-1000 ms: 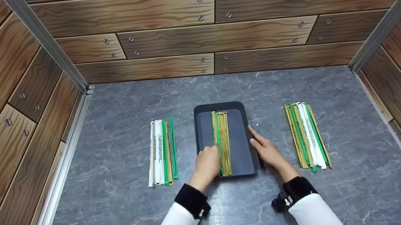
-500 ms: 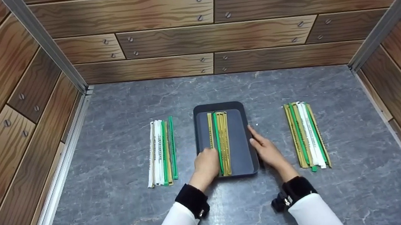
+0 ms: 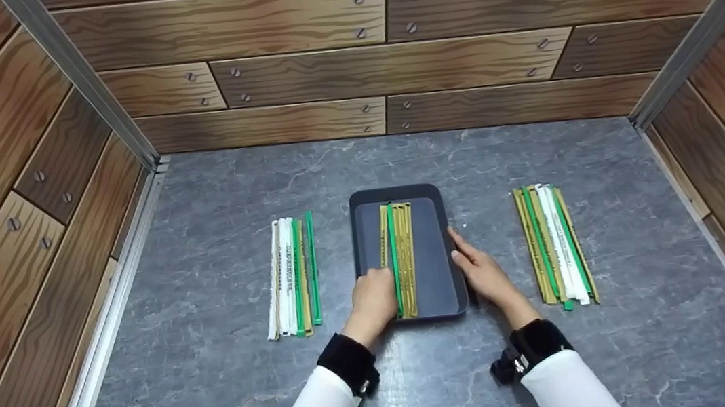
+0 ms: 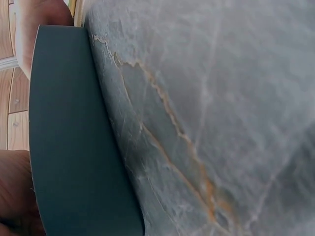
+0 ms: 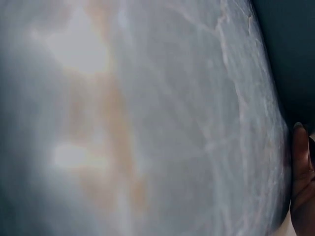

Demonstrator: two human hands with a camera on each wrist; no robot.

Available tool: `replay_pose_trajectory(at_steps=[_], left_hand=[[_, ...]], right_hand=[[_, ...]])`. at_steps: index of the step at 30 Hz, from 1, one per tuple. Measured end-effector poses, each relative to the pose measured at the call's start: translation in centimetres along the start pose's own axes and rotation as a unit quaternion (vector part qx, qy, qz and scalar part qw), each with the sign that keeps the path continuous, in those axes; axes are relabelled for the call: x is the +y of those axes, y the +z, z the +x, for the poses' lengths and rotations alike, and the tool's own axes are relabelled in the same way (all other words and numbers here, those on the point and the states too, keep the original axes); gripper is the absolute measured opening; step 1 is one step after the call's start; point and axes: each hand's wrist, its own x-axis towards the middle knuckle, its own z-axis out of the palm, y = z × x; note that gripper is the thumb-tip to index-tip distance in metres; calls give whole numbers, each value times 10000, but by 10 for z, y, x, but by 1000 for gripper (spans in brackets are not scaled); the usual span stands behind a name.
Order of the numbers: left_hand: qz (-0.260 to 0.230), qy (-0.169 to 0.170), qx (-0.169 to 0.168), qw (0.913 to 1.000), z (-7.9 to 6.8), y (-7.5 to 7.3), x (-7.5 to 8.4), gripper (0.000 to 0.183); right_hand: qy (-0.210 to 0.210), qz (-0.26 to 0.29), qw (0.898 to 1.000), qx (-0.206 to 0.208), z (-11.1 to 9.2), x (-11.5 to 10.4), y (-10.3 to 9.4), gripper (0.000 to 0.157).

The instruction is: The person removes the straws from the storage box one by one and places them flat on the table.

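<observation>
A dark grey rectangular tray [image 3: 433, 250] lies in the middle of the table in the head view. Inside, several slim gold stick packets [image 3: 405, 260] lie side by side with a green stick packet [image 3: 393, 241]. My left hand [image 3: 374, 296] reaches over the tray's left wall with curled fingers, pinching the leftmost gold stick packet [image 3: 382, 235]; its lower end is hidden beneath the hand. My right hand [image 3: 488, 278] rests against the outside of the right wall, fingers extended. The right wrist view catches a fingertip [image 5: 300, 147] touching the dark tray wall [image 5: 290, 64].
To the tray's left lies a row of white, green and gold stick packets [image 3: 291, 276]. A similar mixed row [image 3: 553, 246] lies to its right, a green end sticking out at the bottom. Wood-patterned walls [image 3: 293, 75] with metal edges enclose the grey marbled table [image 3: 233, 389].
The leftmost gold packet moved left with my left hand, away from the green one, then its top came back right, so it now leans slightly. My right hand has stayed put.
</observation>
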Motion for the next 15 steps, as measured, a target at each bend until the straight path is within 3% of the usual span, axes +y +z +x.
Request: replay_pose_trajectory(at_steps=[10, 15], left_hand=[[-376, -189, -130, 9990, -3, -10, 1, 6], [-790, -343, 72, 9963, -6, -22, 0, 29]], right_hand=[[-50, -44, 9999, 96, 0, 0, 1, 50], [15, -82, 9999, 109, 0, 0, 1, 51]])
